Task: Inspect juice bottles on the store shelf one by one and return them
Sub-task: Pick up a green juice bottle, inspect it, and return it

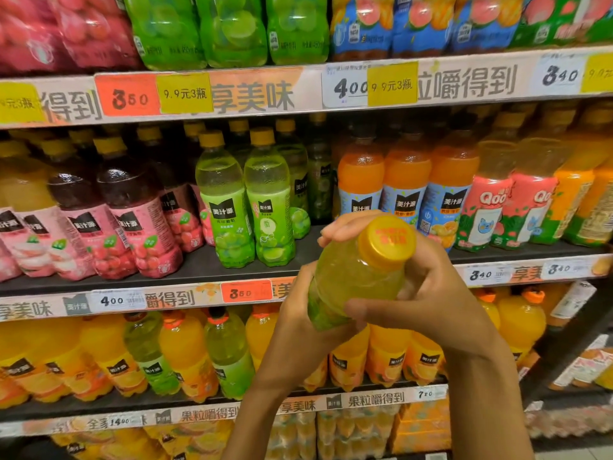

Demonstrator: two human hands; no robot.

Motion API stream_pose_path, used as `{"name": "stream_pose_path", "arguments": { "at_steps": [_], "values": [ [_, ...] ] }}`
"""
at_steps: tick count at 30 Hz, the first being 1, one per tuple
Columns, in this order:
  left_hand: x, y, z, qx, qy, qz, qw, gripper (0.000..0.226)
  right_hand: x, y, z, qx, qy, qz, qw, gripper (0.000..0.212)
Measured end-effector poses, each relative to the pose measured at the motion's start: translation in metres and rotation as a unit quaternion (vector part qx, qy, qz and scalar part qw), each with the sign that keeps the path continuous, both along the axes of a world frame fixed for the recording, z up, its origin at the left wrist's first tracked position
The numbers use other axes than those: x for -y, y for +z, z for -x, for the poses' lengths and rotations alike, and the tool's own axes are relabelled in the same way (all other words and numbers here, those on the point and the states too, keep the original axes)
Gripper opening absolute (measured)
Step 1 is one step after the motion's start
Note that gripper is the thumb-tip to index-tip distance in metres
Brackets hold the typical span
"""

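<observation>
Two hands hold one clear plastic bottle of pale green juice with a yellow screw cap (360, 272) out in front of the middle store shelf (199, 260). The left hand (298, 313) cups the bottle's lower body from below and the left, fingers curled round the green-labelled base. The right hand (428, 293) wraps the upper body from the right, thumb lying across the front of the bottle and fingertips showing behind the shoulder near the cap. Both hands are grasping the bottle; neither is free.

The bottle is tilted well off upright, its long axis running from the base at lower left, deep in the left palm, up to the cap at upper right, with the cap top turned toward the camera. It is clear of the shelf, touching nothing but the hands.

Just behind and slightly left of the hands, the middle shelf shows a dark gap (315, 240) between the two upright green-labelled juice bottles (245, 200) and the row of orange juice bottles with blue labels (404, 187). That gap is probably the bottle's place. By my reading, returning it means swinging the cap up to vertical and carrying the base forward and a little left, and the left hand under the base is nearer that slot.
</observation>
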State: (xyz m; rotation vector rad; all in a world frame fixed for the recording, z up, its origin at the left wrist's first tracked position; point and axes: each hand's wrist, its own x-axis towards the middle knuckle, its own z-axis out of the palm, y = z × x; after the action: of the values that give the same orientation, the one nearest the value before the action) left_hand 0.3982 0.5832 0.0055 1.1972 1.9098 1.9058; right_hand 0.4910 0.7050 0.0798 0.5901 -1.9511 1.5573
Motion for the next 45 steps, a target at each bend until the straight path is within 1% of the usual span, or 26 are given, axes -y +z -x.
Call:
{"name": "stream_pose_path", "arguments": {
  "at_steps": [2,4,6,8,9,10,12,14,17,19,21,23,25,26,27,29,30,32,33,35,37,39,40,42,44,45],
  "values": [
    [0.004,0.000,0.001,0.001,-0.027,0.019,0.999,0.059,-0.001,0.001,0.005,0.010,0.004,0.045,0.999,0.044],
    [0.008,0.000,0.000,0.003,-0.066,0.042,0.997,0.056,-0.001,0.004,0.013,0.043,0.012,0.084,0.996,0.056],
    [0.008,0.000,-0.002,0.019,-0.095,0.054,0.994,0.056,-0.001,0.007,0.020,0.082,0.054,0.113,0.989,0.059],
    [0.004,-0.001,-0.004,0.045,-0.107,0.052,0.992,0.056,-0.001,0.010,0.025,0.107,0.086,0.137,0.981,0.046],
    [0.002,-0.003,-0.005,0.061,-0.110,0.042,0.991,0.062,-0.001,0.012,0.027,0.113,0.076,0.146,0.980,0.036],
    [0.000,-0.004,-0.006,0.083,-0.115,0.024,0.990,0.070,-0.002,0.013,0.029,0.113,0.055,0.157,0.980,0.027],
    [-0.003,-0.005,-0.007,0.141,-0.116,-0.018,0.983,0.081,-0.004,0.014,0.033,0.106,0.000,0.195,0.975,0.020],
    [-0.004,-0.004,-0.007,0.179,-0.092,-0.049,0.978,0.081,-0.005,0.016,0.036,0.095,-0.049,0.234,0.966,0.016],
    [-0.004,-0.004,-0.005,0.191,-0.065,-0.067,0.977,0.072,-0.007,0.017,0.038,0.084,-0.072,0.259,0.959,0.020],
    [-0.003,-0.004,-0.004,0.218,-0.072,-0.074,0.970,0.069,-0.009,0.019,0.037,0.077,-0.073,0.249,0.963,0.025],
    [0.000,-0.004,-0.003,0.259,-0.104,-0.078,0.957,0.069,-0.011,0.020,0.040,0.086,-0.068,0.241,0.964,0.031],
    [0.002,-0.004,-0.003,0.290,-0.157,-0.072,0.941,0.069,-0.010,0.018,0.044,0.113,-0.025,0.272,0.955,0.033],
    [0.003,-0.003,-0.004,0.298,-0.186,-0.056,0.935,0.069,-0.007,0.016,0.048,0.133,0.007,0.310,0.941,0.035],
    [0.002,-0.002,-0.004,0.292,-0.180,-0.043,0.938,0.068,-0.008,0.015,0.049,0.136,-0.003,0.324,0.936,0.034],
    [0.001,0.000,-0.005,0.279,-0.162,-0.030,0.946,0.066,-0.009,0.014,0.050,0.134,-0.016,0.337,0.932,0.032],
    [0.001,0.003,-0.002,0.236,-0.101,-0.007,0.966,0.054,-0.010,0.013,0.049,0.132,-0.046,0.359,0.923,0.028],
    [0.001,0.006,-0.001,0.206,-0.072,-0.001,0.976,0.050,-0.010,0.013,0.049,0.128,-0.065,0.357,0.923,0.027],
    [0.000,0.013,0.000,0.151,-0.055,0.003,0.987,0.052,-0.010,0.013,0.046,0.120,-0.098,0.334,0.930,0.026],
    [-0.002,0.014,-0.003,0.134,-0.057,0.005,0.989,0.056,-0.010,0.013,0.045,0.119,-0.106,0.319,0.934,0.025],
    [-0.007,0.014,-0.010,0.123,-0.049,0.002,0.991,0.050,-0.009,0.015,0.044,0.126,-0.100,0.301,0.940,0.023],
    [-0.010,0.014,-0.015,0.146,-0.044,-0.014,0.988,0.048,-0.011,0.018,0.042,0.128,-0.082,0.288,0.945,0.028],
    [-0.007,0.015,-0.014,0.198,-0.062,-0.034,0.978,0.055,-0.015,0.019,0.042,0.121,-0.072,0.284,0.948,0.031],
    [-0.003,0.016,-0.013,0.236,-0.085,-0.040,0.967,0.060,-0.016,0.021,0.043,0.119,-0.060,0.296,0.946,0.030],
    [0.002,0.019,-0.014,0.302,-0.139,-0.040,0.942,0.069,-0.016,0.022,0.045,0.140,-0.012,0.335,0.932,0.034],
    [0.002,0.017,-0.018,0.314,-0.175,-0.040,0.932,0.074,-0.013,0.023,0.049,0.181,0.041,0.367,0.912,0.049],
    [0.000,0.015,-0.019,0.311,-0.172,-0.039,0.934,0.073,-0.012,0.023,0.051,0.189,0.052,0.368,0.909,0.049]
  ]
}}
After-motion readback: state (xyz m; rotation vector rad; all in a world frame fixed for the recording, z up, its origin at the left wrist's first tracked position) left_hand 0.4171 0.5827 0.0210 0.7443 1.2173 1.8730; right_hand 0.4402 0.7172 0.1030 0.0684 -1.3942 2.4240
